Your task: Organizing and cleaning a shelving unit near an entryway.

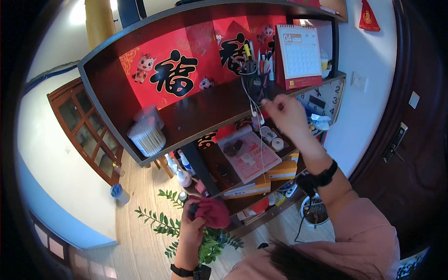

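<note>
My left hand [190,225] is closed around a dark pink cloth [214,213]; a small dark object shows at its fingers, too unclear to name. My right hand [288,114] reaches to the upper shelf's front edge, its thumb and fingertips pinched together. The fingertips are by the white earphone cord [250,95] and just below the dark pen holder [255,83], which is full of pens. What the pinch holds, if anything, I cannot make out. The cord hangs past the shelf edge toward a pink-and-white printed sheet [252,156] on the shelf below.
A round tub of cotton swabs [147,136] stands at the upper shelf's left end. Right of the pens is a desk calendar [299,53]. Bottles [183,177] and a leafy plant [210,247] stand lower down. A potted plant [315,212] and a dark door [406,126] are at right.
</note>
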Action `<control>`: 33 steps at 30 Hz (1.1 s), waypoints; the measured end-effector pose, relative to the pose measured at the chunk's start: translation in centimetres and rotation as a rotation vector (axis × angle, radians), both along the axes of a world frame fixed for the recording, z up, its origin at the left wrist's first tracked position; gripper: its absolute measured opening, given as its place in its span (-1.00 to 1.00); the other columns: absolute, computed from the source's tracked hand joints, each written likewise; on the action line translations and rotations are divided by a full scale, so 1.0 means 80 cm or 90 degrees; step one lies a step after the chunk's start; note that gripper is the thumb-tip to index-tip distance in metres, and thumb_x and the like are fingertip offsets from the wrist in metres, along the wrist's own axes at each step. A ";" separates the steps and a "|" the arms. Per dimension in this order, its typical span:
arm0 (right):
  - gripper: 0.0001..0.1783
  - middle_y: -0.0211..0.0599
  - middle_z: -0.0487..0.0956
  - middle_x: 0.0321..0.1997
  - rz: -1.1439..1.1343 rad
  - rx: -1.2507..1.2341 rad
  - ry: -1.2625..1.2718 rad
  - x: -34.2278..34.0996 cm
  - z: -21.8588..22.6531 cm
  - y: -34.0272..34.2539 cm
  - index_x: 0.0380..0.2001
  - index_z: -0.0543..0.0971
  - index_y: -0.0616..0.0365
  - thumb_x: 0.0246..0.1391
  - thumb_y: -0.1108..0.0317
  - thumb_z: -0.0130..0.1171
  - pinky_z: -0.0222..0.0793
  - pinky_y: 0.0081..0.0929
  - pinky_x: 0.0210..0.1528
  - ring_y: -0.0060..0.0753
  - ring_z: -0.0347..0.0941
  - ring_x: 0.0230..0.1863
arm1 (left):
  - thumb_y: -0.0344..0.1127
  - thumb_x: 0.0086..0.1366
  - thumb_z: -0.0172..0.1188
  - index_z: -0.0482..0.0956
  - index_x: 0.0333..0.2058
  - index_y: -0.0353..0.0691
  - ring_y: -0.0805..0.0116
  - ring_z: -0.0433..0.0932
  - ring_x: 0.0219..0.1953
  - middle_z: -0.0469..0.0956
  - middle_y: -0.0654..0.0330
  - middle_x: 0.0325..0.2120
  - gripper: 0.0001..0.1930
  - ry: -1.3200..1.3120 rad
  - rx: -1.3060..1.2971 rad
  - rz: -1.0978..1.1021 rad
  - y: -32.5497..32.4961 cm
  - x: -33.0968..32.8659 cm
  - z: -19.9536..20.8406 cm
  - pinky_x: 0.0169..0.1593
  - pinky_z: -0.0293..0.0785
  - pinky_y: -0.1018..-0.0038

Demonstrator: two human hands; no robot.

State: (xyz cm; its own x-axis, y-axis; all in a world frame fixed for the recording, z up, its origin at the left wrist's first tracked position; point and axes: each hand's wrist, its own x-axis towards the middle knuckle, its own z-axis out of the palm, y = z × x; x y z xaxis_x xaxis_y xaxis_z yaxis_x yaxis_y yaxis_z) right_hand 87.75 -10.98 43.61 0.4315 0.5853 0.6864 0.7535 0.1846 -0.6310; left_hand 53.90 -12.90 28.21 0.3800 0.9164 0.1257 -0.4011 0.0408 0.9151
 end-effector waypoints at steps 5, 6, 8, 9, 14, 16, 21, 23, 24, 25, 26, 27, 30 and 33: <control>-0.41 -0.04 0.58 -0.49 0.148 -0.350 0.093 0.050 -0.041 0.037 -0.44 0.64 0.18 0.02 -0.22 0.11 0.39 -0.37 -0.20 -0.17 0.54 -0.34 | -0.29 0.15 0.08 0.36 -0.25 -0.17 0.17 0.49 -0.09 0.47 0.09 -0.22 -0.79 -0.166 -0.109 -0.042 -0.017 -0.001 0.004 -0.07 0.49 0.38; -0.41 -0.04 0.58 -0.49 0.145 -0.352 0.094 0.045 -0.056 0.040 -0.44 0.64 0.18 0.02 -0.22 0.11 0.39 -0.37 -0.20 -0.17 0.54 -0.34 | -0.21 0.22 0.08 0.38 -0.31 -0.16 0.18 0.49 -0.11 0.48 0.11 -0.27 -0.82 -0.204 -0.157 -0.027 -0.019 0.005 0.008 -0.09 0.48 0.38; -0.36 -0.07 0.55 -0.51 0.373 -0.181 0.276 0.036 -0.077 0.050 -0.39 0.58 0.26 -0.01 -0.24 0.14 0.37 -0.39 -0.24 -0.19 0.52 -0.37 | -0.09 0.31 0.01 0.38 -0.43 -0.16 0.25 0.51 -0.26 0.49 0.13 -0.38 -0.72 -0.209 -0.157 -0.025 -0.008 0.013 0.002 -0.19 0.49 0.42; -0.35 -0.08 0.50 -0.51 0.330 -0.269 0.338 0.038 -0.070 0.058 -0.35 0.49 0.30 -0.07 -0.20 0.23 0.37 -0.31 -0.28 -0.13 0.48 -0.39 | -0.09 0.32 0.01 0.36 -0.47 -0.16 0.30 0.51 -0.34 0.48 0.16 -0.43 -0.71 -0.127 -0.186 0.004 0.005 0.008 -0.009 -0.25 0.49 0.44; -0.29 -0.08 0.49 -0.33 -0.076 -0.045 0.026 0.033 -0.024 0.040 -0.23 0.39 0.30 -0.22 -0.11 0.37 0.36 -0.20 -0.28 -0.04 0.45 -0.32 | -0.28 0.31 0.09 0.50 -0.38 -0.24 0.47 0.52 -0.43 0.53 0.25 -0.46 -0.85 0.039 -0.160 0.006 0.009 0.012 -0.009 -0.32 0.48 0.56; -0.12 0.05 0.49 -0.21 -0.107 0.278 -0.128 0.050 -0.015 0.071 -0.07 0.30 0.37 -0.28 -0.10 0.40 0.38 -0.19 -0.17 0.03 0.48 -0.20 | -0.32 0.31 0.08 0.51 -0.27 -0.27 0.49 0.51 -0.40 0.53 0.25 -0.43 -0.86 0.046 -0.119 -0.022 0.007 0.031 -0.005 -0.28 0.47 0.59; 0.10 0.18 0.47 -0.07 -0.024 0.127 0.011 0.051 0.018 0.106 0.08 0.18 0.42 -0.40 -0.09 0.46 0.36 -0.20 -0.01 0.07 0.46 -0.05 | -0.35 0.31 0.08 0.49 -0.04 -0.32 0.56 0.49 -0.32 0.54 0.29 -0.40 -0.72 0.062 -0.081 0.016 -0.012 0.077 0.026 -0.19 0.42 0.67; 0.09 0.15 0.50 -0.10 -0.014 0.040 0.030 0.054 0.026 0.111 0.08 0.20 0.41 -0.43 -0.07 0.47 0.39 -0.23 -0.03 0.09 0.48 -0.07 | -0.32 0.33 0.05 0.50 -0.05 -0.33 0.57 0.47 -0.29 0.54 0.29 -0.38 -0.72 0.110 -0.072 -0.026 0.001 0.069 0.012 -0.19 0.39 0.69; 0.09 0.15 0.50 -0.10 -0.008 0.038 0.030 0.051 0.029 0.110 0.08 0.20 0.41 -0.43 -0.07 0.47 0.39 -0.23 -0.03 0.09 0.48 -0.07 | -0.32 0.33 0.05 0.50 -0.05 -0.33 0.57 0.47 -0.29 0.54 0.29 -0.38 -0.72 0.110 -0.074 -0.020 0.007 0.060 0.003 -0.19 0.39 0.69; 0.07 0.15 0.51 -0.10 0.010 0.050 0.026 0.050 0.033 0.107 0.06 0.23 0.41 -0.43 -0.06 0.47 0.39 -0.23 -0.04 0.09 0.48 -0.08 | -0.30 0.34 0.04 0.53 -0.09 -0.34 0.57 0.48 -0.30 0.55 0.28 -0.38 -0.73 0.120 -0.082 -0.031 0.013 0.049 -0.007 -0.21 0.39 0.68; 0.04 0.15 0.51 -0.11 0.027 0.062 0.021 0.048 0.036 0.104 0.04 0.26 0.41 -0.43 -0.06 0.47 0.40 -0.23 -0.05 0.09 0.49 -0.08 | -0.28 0.35 0.02 0.55 -0.13 -0.34 0.57 0.48 -0.30 0.55 0.27 -0.37 -0.73 0.129 -0.089 -0.043 0.018 0.040 -0.011 -0.22 0.40 0.66; 0.00 0.12 0.52 -0.10 0.062 0.094 0.035 0.046 0.039 0.101 0.01 0.30 0.41 -0.43 -0.05 0.48 0.39 -0.27 -0.03 0.02 0.50 -0.07 | -0.28 0.35 0.02 0.55 -0.13 -0.34 0.57 0.48 -0.30 0.55 0.27 -0.37 -0.73 0.128 -0.091 -0.037 0.019 0.033 -0.010 -0.22 0.40 0.66; -0.02 0.04 0.52 -0.11 0.166 0.100 0.088 0.061 0.049 0.085 0.02 0.30 0.43 -0.41 0.03 0.51 0.39 -0.34 -0.01 -0.12 0.51 -0.09 | -0.25 0.35 0.00 0.58 -0.19 -0.36 0.56 0.49 -0.32 0.56 0.26 -0.36 -0.71 0.149 -0.117 -0.079 0.021 0.038 0.006 -0.24 0.41 0.64; -0.08 -0.05 0.51 -0.06 0.403 0.061 0.217 0.025 0.059 0.028 0.05 0.26 0.45 -0.36 0.25 0.51 0.38 -0.38 0.01 -0.26 0.47 -0.06 | -0.36 0.32 0.01 0.49 -0.03 -0.38 0.46 0.51 -0.20 0.58 0.15 -0.26 -0.70 0.189 -0.046 -0.041 0.025 0.047 0.019 -0.09 0.41 0.59</control>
State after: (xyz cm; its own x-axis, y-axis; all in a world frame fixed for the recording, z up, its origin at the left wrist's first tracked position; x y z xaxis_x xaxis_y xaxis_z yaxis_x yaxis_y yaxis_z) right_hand 89.78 -8.73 48.34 0.2286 0.7380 0.6350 0.2483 0.5865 -0.7710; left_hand 57.69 -10.88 29.75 0.4476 0.8919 -0.0645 -0.1116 0.1273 0.9856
